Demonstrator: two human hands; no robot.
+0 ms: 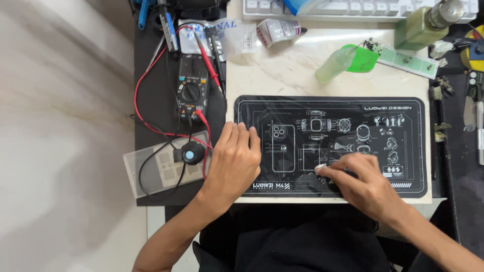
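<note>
My left hand [233, 160] lies flat, palm down, on the left end of a black work mat [353, 108] printed with white line drawings. Its fingers are close together and hold nothing. My right hand [362, 180] rests on the mat's near middle. Its thumb and fingers pinch a small white piece [320, 167] against the mat, and the palm hides what lies under it.
A black multimeter [192, 92] with red and black leads lies left of the mat, with a round black-and-blue object [190, 153] on a grey stencil sheet [151, 168]. Farther back are a green squeeze bottle [337, 63], a green pick, a white keyboard [353, 7] and a green jar [422, 25]. Tools line the right edge.
</note>
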